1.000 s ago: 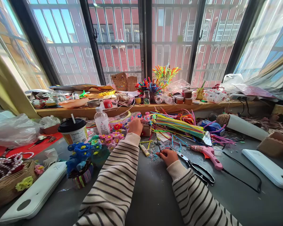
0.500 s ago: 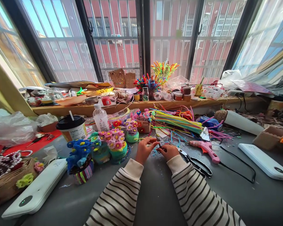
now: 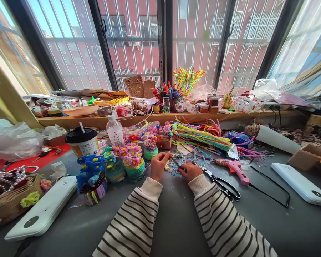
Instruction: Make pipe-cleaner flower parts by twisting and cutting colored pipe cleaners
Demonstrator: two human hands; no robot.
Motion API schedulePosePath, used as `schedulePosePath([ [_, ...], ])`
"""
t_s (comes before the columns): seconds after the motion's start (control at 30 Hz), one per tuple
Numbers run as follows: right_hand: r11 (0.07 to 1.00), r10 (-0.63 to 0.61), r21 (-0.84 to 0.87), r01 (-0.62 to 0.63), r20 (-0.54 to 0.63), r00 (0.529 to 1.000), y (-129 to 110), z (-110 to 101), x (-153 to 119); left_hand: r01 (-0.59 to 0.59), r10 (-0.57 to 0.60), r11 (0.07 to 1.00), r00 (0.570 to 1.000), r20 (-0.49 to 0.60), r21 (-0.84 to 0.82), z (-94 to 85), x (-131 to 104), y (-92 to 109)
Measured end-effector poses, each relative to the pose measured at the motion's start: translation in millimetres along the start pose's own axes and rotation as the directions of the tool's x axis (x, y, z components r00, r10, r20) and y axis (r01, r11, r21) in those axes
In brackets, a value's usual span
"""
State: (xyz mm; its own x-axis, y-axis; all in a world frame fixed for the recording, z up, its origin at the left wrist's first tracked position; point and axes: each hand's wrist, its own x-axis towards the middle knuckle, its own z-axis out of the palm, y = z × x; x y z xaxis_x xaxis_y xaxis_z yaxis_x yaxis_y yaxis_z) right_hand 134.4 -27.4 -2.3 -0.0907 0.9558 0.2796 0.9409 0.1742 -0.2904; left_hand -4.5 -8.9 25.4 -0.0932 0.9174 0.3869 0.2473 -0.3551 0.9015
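Observation:
A thin dark strip (image 3: 176,163) runs between my two hands above the grey table. My left hand (image 3: 160,166) pinches its upper left end between thumb and fingers. At the lower right end, the fingers of my right hand (image 3: 189,171) are closed on the strip. Small blue and white bits lie scattered beneath and behind it. Black-handled scissors (image 3: 226,187) rest just right of my right hand, with a pink glue gun (image 3: 239,169) beyond them. Left of my left hand stand jars with pink fuzzy flowers (image 3: 131,156) and a small green-based one (image 3: 151,152).
Blue fuzzy flowers (image 3: 90,169), a lidded cup (image 3: 82,142) and a plastic bottle (image 3: 115,132) stand left. White power banks lie at left (image 3: 46,207) and right (image 3: 296,182). Behind are bundled pipe cleaners (image 3: 203,137) and a cluttered ledge (image 3: 139,120).
My hands have moved apart, and more of the dark strip shows between them. My left hand has shifted slightly left, and the view has shifted a little.

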Motion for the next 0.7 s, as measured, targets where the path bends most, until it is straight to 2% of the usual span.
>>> schedulePosePath([
  [0.07, 1.000, 0.015, 0.018, -0.015, 0.003, 1.000, 2.6, -2.4, 0.2, -0.021, 0.036, 0.993, 0.991, -0.126, 0.118, -6.2, 2.2, 0.4],
  [0.13, 0.997, 0.051, 0.062, -0.051, -0.002, 0.999, 5.2, -4.6, 0.3, -0.045, 0.099, 0.936, 0.985, -0.138, 0.348, -10.7, 2.5, 0.5],
  [0.17, 0.993, 0.080, 0.090, -0.078, -0.012, 0.997, 6.3, -5.2, 0.3, -0.078, 0.135, 0.880, 0.987, -0.089, 0.469, -11.9, 2.0, 0.4],
  [0.23, 0.979, 0.150, 0.145, -0.141, -0.047, 0.988, 7.9, -5.0, 0.1, -0.199, 0.184, 0.751, 0.979, 0.090, 0.630, -12.0, 0.5, -0.7],
  [0.3, 0.963, 0.213, 0.189, -0.194, -0.087, 0.973, 8.6, -3.4, 0.0, -0.315, 0.173, 0.661, 0.947, 0.271, 0.681, -10.8, -0.9, -2.8],
  [0.33, 0.956, 0.235, 0.204, -0.210, -0.103, 0.967, 8.8, -2.4, 0.0, -0.339, 0.140, 0.633, 0.934, 0.328, 0.696, -10.6, -1.1, -4.3],
  [0.4, 0.949, 0.257, 0.220, -0.227, -0.120, 0.959, 9.3, -0.8, 0.2, -0.318, 0.055, 0.572, 0.934, 0.352, 0.756, -12.1, -0.6, -7.7],
  [0.5, 0.942, 0.268, 0.238, -0.235, -0.119, 0.956, 11.0, 0.4, 0.8, -0.239, 0.007, 0.475, 0.963, 0.268, 0.847, -19.0, 1.9, -12.0],
  [0.6, 0.931, 0.267, 0.286, -0.229, -0.103, 0.958, 14.6, 1.9, 1.9, -0.212, 0.030, 0.481, 0.974, 0.226, 0.851, -24.4, 3.7, -13.8],
  [0.67, 0.919, 0.271, 0.320, -0.230, -0.091, 0.958, 17.4, 3.5, 2.9, -0.271, 0.057, 0.558, 0.956, 0.289, 0.784, -23.5, 3.0, -14.3],
  [0.7, 0.914, 0.275, 0.331, -0.233, -0.086, 0.957, 18.7, 4.3, 3.3, -0.324, 0.075, 0.605, 0.933, 0.353, 0.727, -21.6, 1.9, -14.9],
])
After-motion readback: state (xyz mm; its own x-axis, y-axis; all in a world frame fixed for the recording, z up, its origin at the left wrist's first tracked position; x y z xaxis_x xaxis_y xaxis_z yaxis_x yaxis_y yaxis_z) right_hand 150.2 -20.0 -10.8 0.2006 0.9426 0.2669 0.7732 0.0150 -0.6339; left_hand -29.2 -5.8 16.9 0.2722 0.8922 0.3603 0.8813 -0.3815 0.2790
